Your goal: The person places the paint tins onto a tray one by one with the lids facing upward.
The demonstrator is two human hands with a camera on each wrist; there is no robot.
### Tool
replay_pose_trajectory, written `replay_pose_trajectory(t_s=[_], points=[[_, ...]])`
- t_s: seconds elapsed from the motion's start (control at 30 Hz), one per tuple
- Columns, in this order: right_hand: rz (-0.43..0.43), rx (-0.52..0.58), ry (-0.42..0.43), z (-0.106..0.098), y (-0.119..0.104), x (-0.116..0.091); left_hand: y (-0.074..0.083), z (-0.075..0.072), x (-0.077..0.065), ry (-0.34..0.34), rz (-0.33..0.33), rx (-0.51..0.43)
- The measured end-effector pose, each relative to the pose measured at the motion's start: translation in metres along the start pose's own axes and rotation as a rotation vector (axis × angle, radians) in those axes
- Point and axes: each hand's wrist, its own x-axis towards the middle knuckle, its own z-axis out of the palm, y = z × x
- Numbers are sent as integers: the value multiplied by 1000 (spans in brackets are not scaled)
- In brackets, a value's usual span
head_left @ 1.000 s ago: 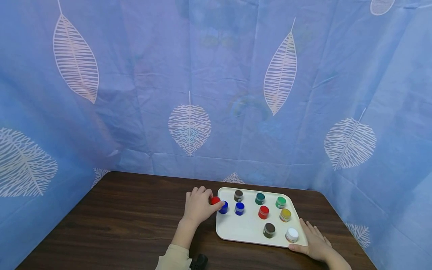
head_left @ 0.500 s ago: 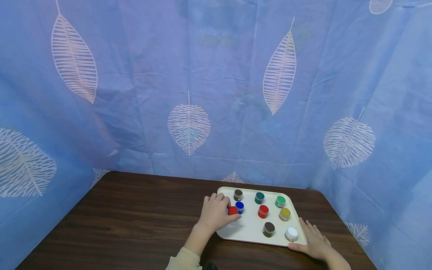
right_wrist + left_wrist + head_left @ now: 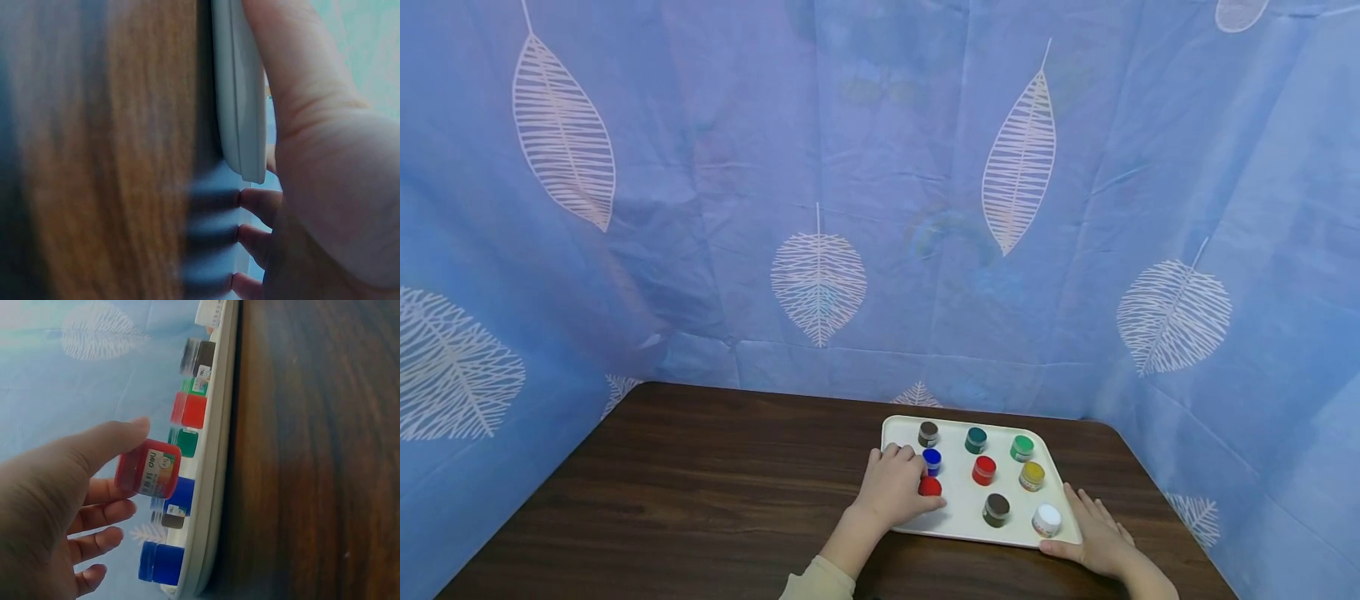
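My left hand (image 3: 891, 490) pinches a red paint jar (image 3: 930, 486) between thumb and fingers, above the left part of a cream tray (image 3: 958, 521). In the left wrist view, the jar (image 3: 150, 469) is tilted and its label shows; the other fingers are loosely bent and hold nothing. Nearby on the tray stands a blue paint jar (image 3: 931, 461); a second blue jar (image 3: 161, 562), hidden in the head view, shows in the left wrist view. My right hand (image 3: 1101, 537) rests at the tray's front right corner, thumb along the rim, fingers extended beside it.
Several more jars stand on the tray, among them brown (image 3: 996, 510), red (image 3: 984, 470), dark green (image 3: 976, 440), yellow (image 3: 1032, 476) and white (image 3: 1047, 520). The tray lies on a dark wooden table (image 3: 722, 483). A blue leaf-patterned curtain (image 3: 910, 317) hangs behind.
My left hand has carried the red jar rightward from the tray's left edge, then a little toward the front. The right hand and tray have stayed in place.
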Motion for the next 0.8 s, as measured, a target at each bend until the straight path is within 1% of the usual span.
replay_pose_trajectory(t_s=[0.17, 0.43, 0.6, 0.8], points=[[-4, -8, 8, 0, 1, 1, 4, 3, 0, -28, 9, 20], [-9, -7, 12, 0, -1, -1, 7, 7, -3, -39, 41, 64], [-7, -12, 12, 0, -1, -1, 9, 10, -4, -39, 55, 72], [-6, -15, 7, -1, 0, -1, 10, 13, -3, -31, 55, 54]])
